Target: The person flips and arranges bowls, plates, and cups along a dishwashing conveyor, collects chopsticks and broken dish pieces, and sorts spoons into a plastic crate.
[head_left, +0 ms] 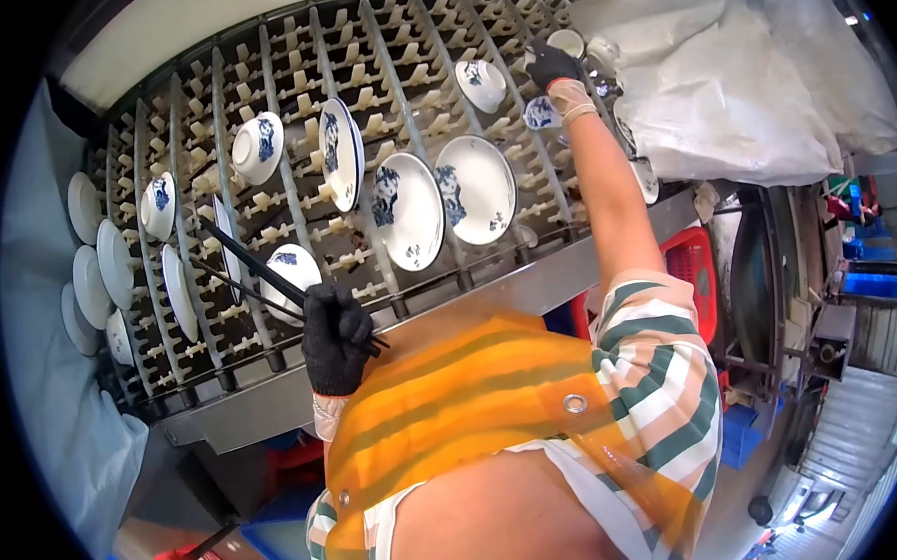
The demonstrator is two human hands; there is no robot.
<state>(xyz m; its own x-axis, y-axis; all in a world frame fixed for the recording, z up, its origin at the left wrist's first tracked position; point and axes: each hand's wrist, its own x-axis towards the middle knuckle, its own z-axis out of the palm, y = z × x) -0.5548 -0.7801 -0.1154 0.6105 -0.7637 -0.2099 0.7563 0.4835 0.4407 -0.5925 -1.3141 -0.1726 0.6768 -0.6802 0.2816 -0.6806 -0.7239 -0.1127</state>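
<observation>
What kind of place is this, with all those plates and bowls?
Probably a big dishwashing room. Lots of plates and bowls sit on a wide pegged rack, a plastic sheet drapes over one end, and there's an orange apron, maybe for splashes.

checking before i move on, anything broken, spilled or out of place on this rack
Nothing plainly stands out: no break or spill shows. The plates and bowls lean at differing angles on the pegged rack, perhaps by design. Dishes by the right hand are too small to judge.
</observation>
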